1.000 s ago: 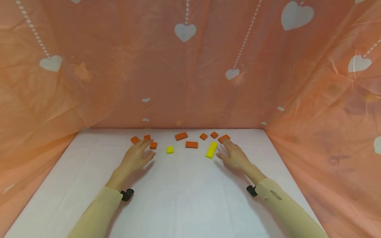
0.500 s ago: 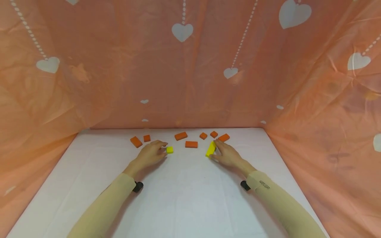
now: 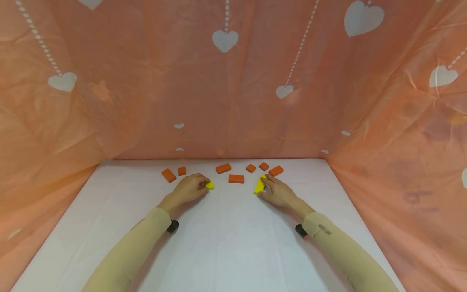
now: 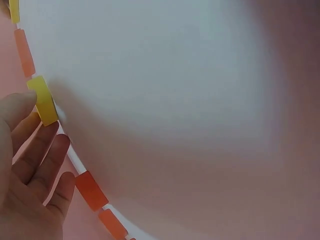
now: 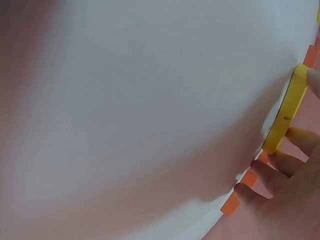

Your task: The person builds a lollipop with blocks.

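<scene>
My left hand (image 3: 189, 188) pinches a small square yellow block (image 3: 210, 185) between thumb and fingers, left of the table's middle. Seen from the left wrist, the thumb lies on this yellow block (image 4: 44, 102), with the fingers below it. Over to the right, my right hand (image 3: 281, 190) holds a long yellow block (image 3: 259, 185) by its two ends, thumb at the near end and fingertips at the far end. The right wrist view shows that long block (image 5: 287, 112) with a small dark mark on its face; the other fingers spread past it.
Several orange blocks lie along the back of the white table (image 3: 226, 243): a long one (image 3: 236, 179) between the hands, another (image 3: 223, 168) behind it, a small one (image 3: 250, 168) and others toward both sides. A pink curtain (image 3: 204, 101) with hearts stands behind.
My left hand has moved right from the orange blocks to the small yellow block and now pinches it. My right hand has moved left onto the long yellow block and grips it.
</scene>
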Motion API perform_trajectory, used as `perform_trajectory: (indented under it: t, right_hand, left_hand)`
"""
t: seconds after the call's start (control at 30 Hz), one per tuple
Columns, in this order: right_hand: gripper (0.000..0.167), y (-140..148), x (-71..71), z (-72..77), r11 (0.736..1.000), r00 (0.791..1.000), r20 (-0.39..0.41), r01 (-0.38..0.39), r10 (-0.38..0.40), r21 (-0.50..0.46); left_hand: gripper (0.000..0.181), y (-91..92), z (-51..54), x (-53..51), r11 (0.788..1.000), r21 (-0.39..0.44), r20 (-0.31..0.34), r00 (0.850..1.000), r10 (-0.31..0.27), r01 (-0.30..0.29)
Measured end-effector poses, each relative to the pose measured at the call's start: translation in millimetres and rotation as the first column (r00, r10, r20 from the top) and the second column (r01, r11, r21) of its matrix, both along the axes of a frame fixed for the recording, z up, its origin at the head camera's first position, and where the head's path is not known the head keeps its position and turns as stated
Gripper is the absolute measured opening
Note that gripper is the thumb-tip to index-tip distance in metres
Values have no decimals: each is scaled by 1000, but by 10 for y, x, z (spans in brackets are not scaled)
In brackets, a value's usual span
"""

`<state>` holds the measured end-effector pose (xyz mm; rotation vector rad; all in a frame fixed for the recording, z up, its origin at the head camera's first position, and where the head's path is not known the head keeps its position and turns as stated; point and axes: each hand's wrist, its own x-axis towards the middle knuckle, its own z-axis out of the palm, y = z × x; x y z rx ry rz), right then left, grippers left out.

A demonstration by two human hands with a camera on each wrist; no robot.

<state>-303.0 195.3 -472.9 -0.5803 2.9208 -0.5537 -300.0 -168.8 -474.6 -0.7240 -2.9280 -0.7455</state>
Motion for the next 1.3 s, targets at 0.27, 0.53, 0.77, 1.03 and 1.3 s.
perform_trajectory:
  t: [0.27, 0.53, 0.77, 1.03, 1.3]
  right_hand:
    - [71, 7, -18, 22, 1000, 1000, 13, -16, 16, -11]
    - [71, 13, -22, 14, 998, 999, 22, -24, 25, -61]
    - [70, -48, 7, 65, 994, 999, -1, -40, 40, -101]
    - [68, -206, 222, 160, 981, 989, -78, -134, 124, -138]
    - [62, -394, 489, 132, 959, 965, -142, -242, 222, -147]
  left_hand:
    - [28, 8, -5, -20, 1000, 6, -2, 1000, 8, -8]
    - [30, 14, -4, -17, 999, 25, 49, 999, 24, -25]
    - [30, 4, 0, -17, 998, 39, 62, 997, 46, -48]
    - [27, 29, 88, 91, 994, 103, 55, 998, 28, -34]
    - [30, 105, 154, 232, 988, 147, 58, 998, 31, -39]
